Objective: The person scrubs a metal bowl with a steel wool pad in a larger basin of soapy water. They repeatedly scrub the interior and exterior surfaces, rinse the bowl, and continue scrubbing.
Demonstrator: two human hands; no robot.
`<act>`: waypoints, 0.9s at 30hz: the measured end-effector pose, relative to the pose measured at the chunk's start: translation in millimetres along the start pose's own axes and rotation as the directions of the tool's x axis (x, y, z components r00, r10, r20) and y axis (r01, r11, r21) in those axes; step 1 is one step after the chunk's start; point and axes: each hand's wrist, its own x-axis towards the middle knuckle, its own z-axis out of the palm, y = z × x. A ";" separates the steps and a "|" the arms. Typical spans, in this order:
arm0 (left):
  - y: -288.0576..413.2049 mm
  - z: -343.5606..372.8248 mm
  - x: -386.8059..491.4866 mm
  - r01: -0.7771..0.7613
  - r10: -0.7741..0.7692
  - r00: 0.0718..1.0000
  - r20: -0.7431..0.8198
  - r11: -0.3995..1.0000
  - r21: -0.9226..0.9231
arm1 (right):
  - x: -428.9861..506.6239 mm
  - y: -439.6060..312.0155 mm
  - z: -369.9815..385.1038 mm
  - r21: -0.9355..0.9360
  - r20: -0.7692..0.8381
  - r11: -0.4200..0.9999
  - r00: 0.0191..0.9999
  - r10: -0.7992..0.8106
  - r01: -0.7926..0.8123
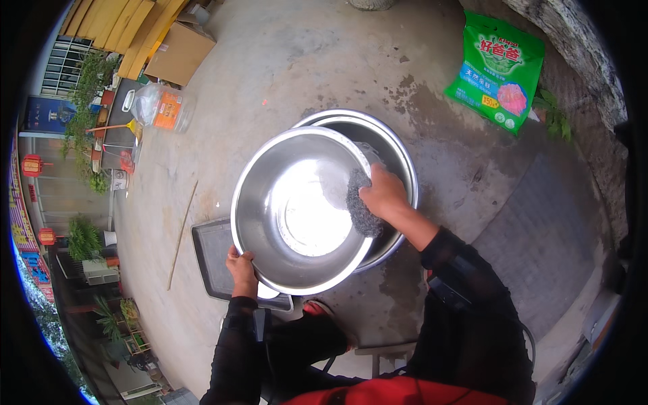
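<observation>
A shiny stainless steel basin (pixel 263 212) is tilted toward me, with its bright inner wall and bottom showing. My left hand (pixel 242 271) grips its rim at the lower left, thumb over the edge. In my right hand (pixel 386 195) is a dark grey steel wool scourer (pixel 363 205), which lies against the basin's right inner wall near the rim. Behind this basin stands a second, wider metal basin (pixel 407 174), mostly covered by the first. Whatever is inside it is largely hidden. A dark rectangular tray (pixel 211 253) lies on the ground at the left, partly under the tilted basin.
A green detergent bag (pixel 498 71) lies at the upper right by a rough stone wall (pixel 582 40). To the upper left are a clear plastic jug (pixel 167 109) and a cardboard box (pixel 179 53). A thin stick (pixel 182 235) lies on the concrete floor (pixel 243 66). My red shoe (pixel 319 308) is below the basin.
</observation>
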 end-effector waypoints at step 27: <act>151.9 9.8 -29.9 -0.374 0.363 0.925 0.114 0.921 0.104 | 31.2 41.3 34.2 0.145 -0.293 0.972 0.946 -0.139 0.187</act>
